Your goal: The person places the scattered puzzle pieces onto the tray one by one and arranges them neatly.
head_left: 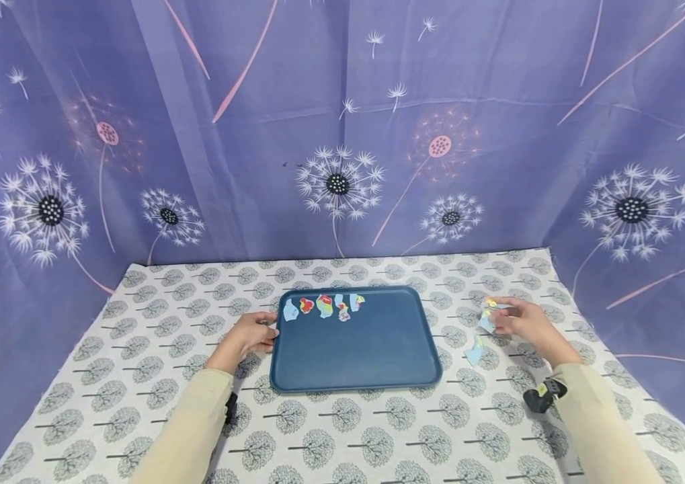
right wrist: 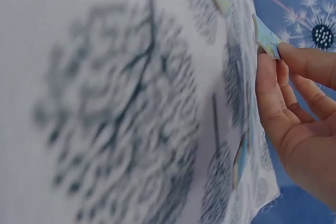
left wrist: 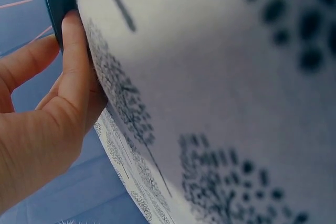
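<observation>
A dark blue tray (head_left: 372, 349) lies on the patterned tablecloth. At its left edge my left hand (head_left: 249, 334) grips the rim (left wrist: 51, 3), thumb on one side and fingers on the other. My right hand (head_left: 520, 321) is to the right of the tray. Between its thumb and fingertips it pinches a small light-blue puzzle piece (right wrist: 266, 38), tilted up off the cloth. Another pale-blue piece (head_left: 474, 351) lies nearer the tray. One more piece (right wrist: 241, 158) shows beside the right hand, partly hidden.
Along the tray's upper left lie several irregular pieces: a light-blue one (head_left: 290, 310), a red one (head_left: 306, 306) and multicoloured ones (head_left: 325, 306). A purple dandelion curtain (head_left: 257, 202) hangs behind the table and at both sides.
</observation>
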A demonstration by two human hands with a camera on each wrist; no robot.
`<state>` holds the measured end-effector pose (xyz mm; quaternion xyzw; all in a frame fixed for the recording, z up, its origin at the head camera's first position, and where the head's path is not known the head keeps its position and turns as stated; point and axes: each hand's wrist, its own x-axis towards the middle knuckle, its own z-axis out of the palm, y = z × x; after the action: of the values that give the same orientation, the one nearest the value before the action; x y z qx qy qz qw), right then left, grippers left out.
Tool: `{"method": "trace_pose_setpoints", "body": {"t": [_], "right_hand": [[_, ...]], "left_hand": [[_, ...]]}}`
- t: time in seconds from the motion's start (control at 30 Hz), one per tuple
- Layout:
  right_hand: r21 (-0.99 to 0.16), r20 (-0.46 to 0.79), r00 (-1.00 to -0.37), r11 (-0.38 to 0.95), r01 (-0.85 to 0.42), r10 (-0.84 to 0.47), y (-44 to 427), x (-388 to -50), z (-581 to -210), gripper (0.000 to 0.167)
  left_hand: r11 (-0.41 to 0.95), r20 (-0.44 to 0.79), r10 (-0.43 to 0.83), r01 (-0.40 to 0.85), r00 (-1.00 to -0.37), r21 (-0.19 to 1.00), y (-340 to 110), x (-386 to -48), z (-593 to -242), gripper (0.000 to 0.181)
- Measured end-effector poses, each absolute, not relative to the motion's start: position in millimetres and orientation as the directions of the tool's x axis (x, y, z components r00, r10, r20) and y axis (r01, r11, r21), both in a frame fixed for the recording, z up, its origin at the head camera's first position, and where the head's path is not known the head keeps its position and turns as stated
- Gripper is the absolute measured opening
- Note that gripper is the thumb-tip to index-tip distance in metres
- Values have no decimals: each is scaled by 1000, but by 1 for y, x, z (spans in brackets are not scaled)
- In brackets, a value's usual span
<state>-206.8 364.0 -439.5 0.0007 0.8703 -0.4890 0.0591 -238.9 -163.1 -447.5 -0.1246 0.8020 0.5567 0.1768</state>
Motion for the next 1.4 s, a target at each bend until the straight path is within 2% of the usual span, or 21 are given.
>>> {"method": "trace_pose_setpoints", "body": {"t": [0.23, 0.47, 0.97, 1.17, 1.4], "right_hand": [[-903, -94, -993, 426, 55, -70, 345, -217, -431, 61], [-896, -80, -993, 442, 34, -85, 327, -229, -428, 55], [-944, -70, -990, 329, 28, -119, 276, -259, -427, 54], [-945, -69, -989, 327, 23, -130, 253, -270, -427, 50], [-967, -89, -983, 248, 48, -158, 223, -279, -429, 50]], "left_hand": [[345, -411, 1, -386, -911, 856, -163, -238, -449, 50], [348, -417, -3, -391, -909, 852, -163, -239, -447, 49], [358, -425, 1, -396, -905, 846, -163, -241, -447, 49], [363, -416, 12, -384, -909, 849, -163, -239, -444, 49], [349, -426, -4, -401, -905, 847, -163, -238, -445, 50]]}}
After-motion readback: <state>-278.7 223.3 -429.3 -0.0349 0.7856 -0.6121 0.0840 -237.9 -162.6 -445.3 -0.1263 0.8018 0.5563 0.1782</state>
